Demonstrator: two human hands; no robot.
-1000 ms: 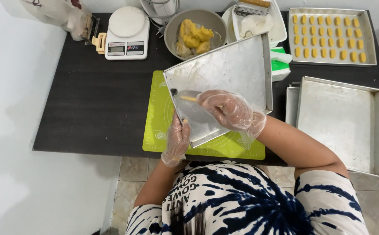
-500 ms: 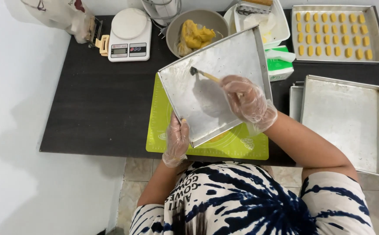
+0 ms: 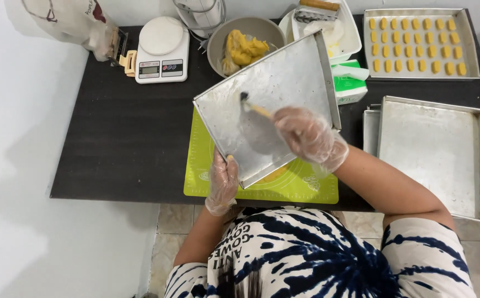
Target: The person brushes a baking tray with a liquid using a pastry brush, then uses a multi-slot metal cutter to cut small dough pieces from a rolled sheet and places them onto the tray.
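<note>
The left hand (image 3: 223, 185), in a clear plastic glove, grips the near lower edge of a tilted metal baking tray (image 3: 284, 94); its fingers curl up around the rim, and most of their tips are hidden behind the tray, so how tightly they close cannot be made out. The tray leans up and away from those fingers, its far corner reaching toward a grey bowl of yellow dough (image 3: 244, 45).

The right hand (image 3: 306, 134), also gloved, is closed around the handle of a small brush (image 3: 252, 106). The fingers are bunched together on the handle, which is mostly covered by the glove; only a short pale length and the dark bristle end show, just beyond the fingertips and touching the tray's inner face. The bristles are blurred.

Below both hands lies a lime-green mat (image 3: 306, 190) on the dark table (image 3: 124, 138), largely covered by the tray. Something yellow shows under the tray's lower edge, too hidden to identify. Well to the right of the right hand's fingers sits a stack of empty trays (image 3: 433, 154), cut off at the picture's edge. Beyond them is a tray of small yellow dough pieces (image 3: 416, 44). Far left of the fingers stands a white kitchen scale (image 3: 161, 49).
</note>
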